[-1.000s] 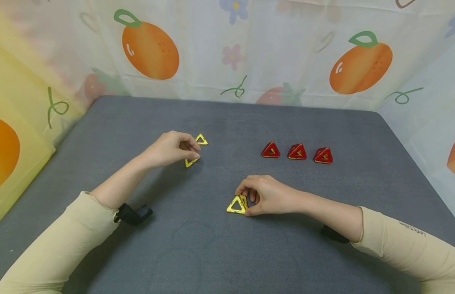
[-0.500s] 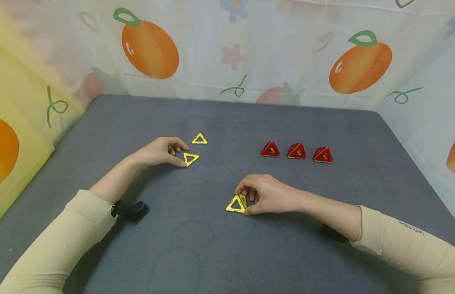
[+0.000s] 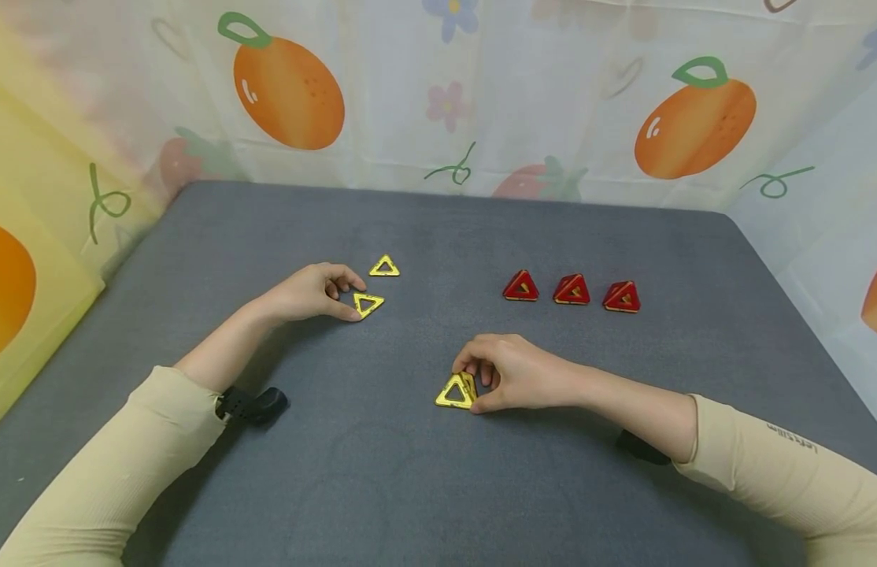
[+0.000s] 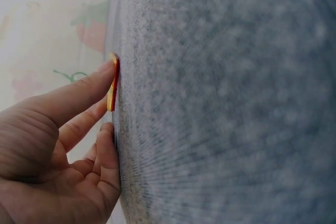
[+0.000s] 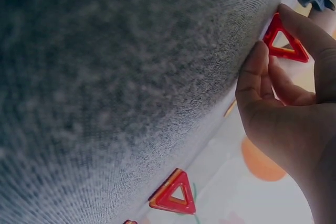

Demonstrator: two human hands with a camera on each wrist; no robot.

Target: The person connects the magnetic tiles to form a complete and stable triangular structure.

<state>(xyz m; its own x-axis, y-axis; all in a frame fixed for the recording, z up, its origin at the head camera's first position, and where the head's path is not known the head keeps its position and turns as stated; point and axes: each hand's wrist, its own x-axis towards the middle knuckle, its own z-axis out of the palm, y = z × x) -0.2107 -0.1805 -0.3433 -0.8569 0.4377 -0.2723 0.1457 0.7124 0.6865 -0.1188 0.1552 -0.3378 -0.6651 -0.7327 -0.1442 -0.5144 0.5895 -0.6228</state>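
A flat yellow triangular magnetic tile lies on the grey table, its left edge between the thumb and index finger of my left hand. From the left wrist view that tile is seen edge-on, red beneath, with the thumb on one end. My right hand pinches a small cluster of joined triangular tiles, yellow toward the head camera. Its side facing the right wrist view is a red tile. A second loose yellow tile lies flat just behind the first.
Three red pyramids of triangular tiles, a left one, a middle one and a right one, stand in a row at the back right. A fruit-print curtain hangs along the table's far edge.
My left hand has moved left and down to the near yellow tile's left edge, uncovering both loose tiles. For the last half second it is nearly still. My right hand keeps its hold.
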